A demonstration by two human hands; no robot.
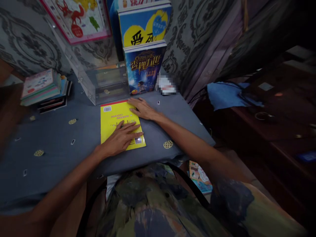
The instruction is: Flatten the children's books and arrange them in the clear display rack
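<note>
A yellow book (108, 126) lies flat on the table, with a barcode at its upper left and a red strip along its far edge. Across its lower middle rests my left hand (120, 136), fingers spread over the cover. My right hand (143, 109) touches the book's far right corner, its fingers stretched out and the palm partly on the cloth. Just beyond the book stands a clear plastic rack (89, 89) with a blue book (145, 70) upright at its right side. Behind that one is a blue and yellow book (145, 28).
A stack of books (46, 87) sits at the left on the grey tablecloth (56, 138). A pink-edged picture book (79, 21) stands high in the rack. To the right are a dark red cabinet (259, 121) and a blue cloth (222, 95). Another book (201, 179) lies below the table edge.
</note>
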